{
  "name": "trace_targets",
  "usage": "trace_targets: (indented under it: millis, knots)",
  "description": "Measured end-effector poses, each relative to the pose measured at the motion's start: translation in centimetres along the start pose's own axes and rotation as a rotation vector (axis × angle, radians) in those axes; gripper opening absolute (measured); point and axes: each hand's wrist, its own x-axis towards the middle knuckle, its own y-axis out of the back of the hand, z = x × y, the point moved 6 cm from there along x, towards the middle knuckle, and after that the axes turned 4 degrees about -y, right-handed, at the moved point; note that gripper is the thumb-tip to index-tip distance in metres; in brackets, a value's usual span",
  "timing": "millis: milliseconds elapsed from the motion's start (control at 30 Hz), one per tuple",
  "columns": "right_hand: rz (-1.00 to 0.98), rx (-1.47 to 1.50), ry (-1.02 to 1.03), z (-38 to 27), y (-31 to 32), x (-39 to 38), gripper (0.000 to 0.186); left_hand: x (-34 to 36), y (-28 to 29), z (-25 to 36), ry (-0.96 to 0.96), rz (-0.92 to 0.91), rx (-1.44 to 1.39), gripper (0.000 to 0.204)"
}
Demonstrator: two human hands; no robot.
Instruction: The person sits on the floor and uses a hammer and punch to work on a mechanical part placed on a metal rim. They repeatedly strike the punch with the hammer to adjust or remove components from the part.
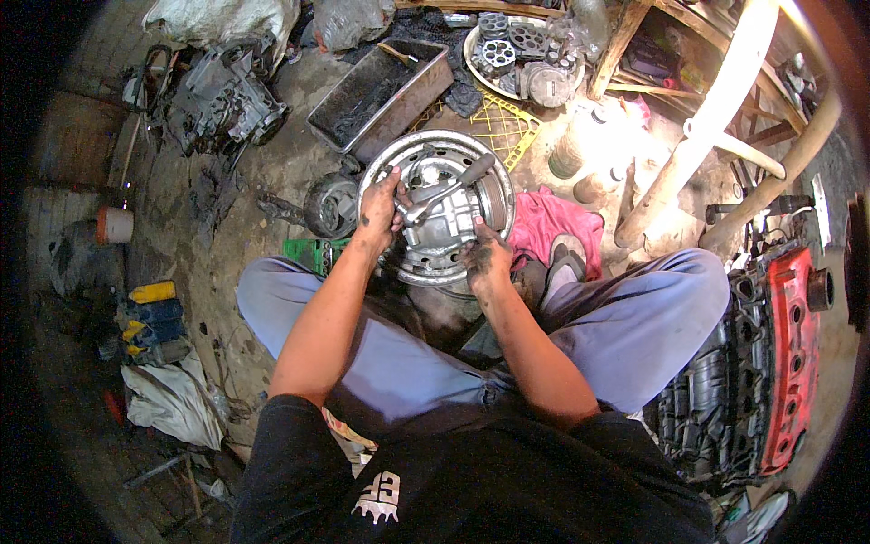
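Silver metal ratchet with dark handle (450,189) lies between hands over round silver wheel rim (435,138), long axis slanting forward-right from the nearer, curled left hand (381,210); bent-fingered right hand (488,257) sits nearer the body, exact grips can't tell.

A red-and-black engine part (790,363), grey metal casing (227,100) and grimy tray (405,112) mark this as a mechanic's workshop.

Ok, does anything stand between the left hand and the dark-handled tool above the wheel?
Nothing visible: the left hand is at the metal end of the dark-handled tool, whose handle points away over the wheel.
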Motion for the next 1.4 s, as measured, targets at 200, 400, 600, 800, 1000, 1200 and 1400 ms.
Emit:
trace_targets:
  millis: [200, 400, 600, 800, 1000, 1200, 1400]
  knots:
    - [-0.071, -0.022, 0.016, -0.4, -0.3, -0.2, 0.021, -0.2, -0.2, 0.2, -0.011, 0.003, 0.018, 0.038]
    - [-0.062, -0.045, 0.046, -0.9, 0.3, 0.1, 0.021, 0.2, -0.2, -0.1, -0.014, -0.019, 0.018, 0.038]
    - [-0.046, -0.134, 0.062, -1.8, -0.1, -0.5, 0.023, 0.1, -0.3, -0.2, -0.021, -0.023, -0.009, 0.041]
    - [-0.092, -0.201, 0.069, -1.3, 0.8, 1.4, 0.025, 0.1, -0.3, 0.0, -0.033, -0.045, -0.023, 0.039]
    - [-0.012, -0.356, 0.107, -1.9, 0.5, 0.5, 0.028, 0.0, -0.2, 0.0, -0.04, -0.039, 0.022, 0.038]
    - [-0.029, -0.361, 0.157, -3.0, -0.1, -0.7, 0.024, -0.1, -0.4, 0.1, -0.037, -0.035, 0.059, 0.042]
    - [-0.094, -0.363, 0.167, -3.0, 0.1, 0.3, 0.024, 0.1, -0.1, -0.3, -0.023, -0.026, 0.048, 0.044]
